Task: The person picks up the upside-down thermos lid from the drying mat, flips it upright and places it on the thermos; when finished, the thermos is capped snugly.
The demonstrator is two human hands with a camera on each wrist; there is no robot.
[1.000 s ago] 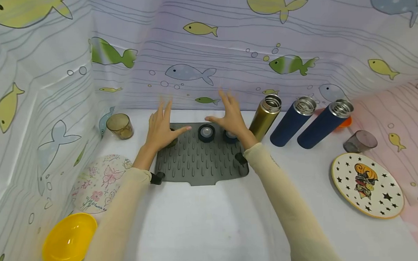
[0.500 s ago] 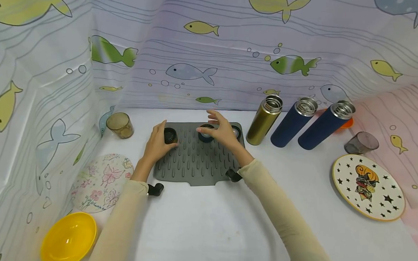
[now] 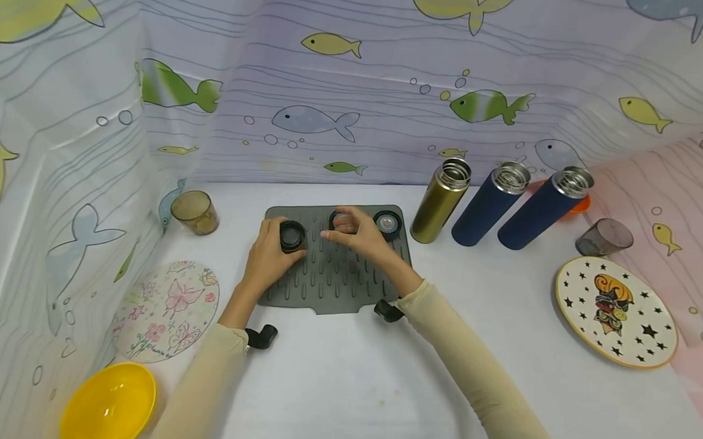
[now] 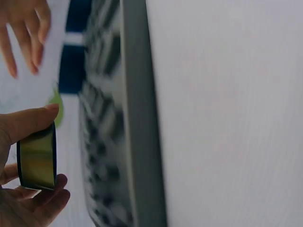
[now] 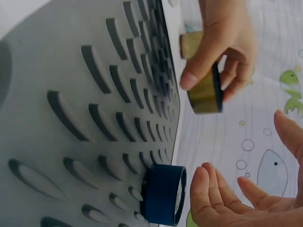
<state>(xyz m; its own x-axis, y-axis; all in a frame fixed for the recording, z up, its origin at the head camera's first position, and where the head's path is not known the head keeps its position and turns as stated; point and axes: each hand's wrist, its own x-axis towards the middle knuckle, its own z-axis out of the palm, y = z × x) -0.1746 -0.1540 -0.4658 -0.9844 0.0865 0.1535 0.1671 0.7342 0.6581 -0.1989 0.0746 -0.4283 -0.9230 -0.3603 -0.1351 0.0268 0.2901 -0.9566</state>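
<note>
My left hand [image 3: 270, 254] holds a gold bottle lid [image 4: 38, 158] between thumb and fingers. The lid's dark, hollow side faces up in the head view, and the right wrist view has it raised off the grey studded mat [image 3: 330, 285]. My right hand [image 3: 364, 235] is over the middle of the mat, its fingers loosely bent around nothing. It partly covers a second lid [image 3: 333, 218]. A third lid [image 3: 388, 225], dark with a silver centre, lies at the mat's right. The right wrist view catches one blue lid [image 5: 163, 194] on the mat beside my right fingertips.
Right of the mat stand a gold bottle [image 3: 440, 200] and two navy bottles [image 3: 490, 205], all uncapped. A purple glass [image 3: 604, 238] and a star-patterned plate [image 3: 576, 321] lie farther right. At left are a brown glass [image 3: 195, 213], a butterfly placemat [image 3: 163, 310] and a yellow bowl [image 3: 108, 409].
My left hand has closed around the gold lid and lifted it, shifting slightly right and nearer. My right hand has come down and left from above the lids, toward the middle one.
</note>
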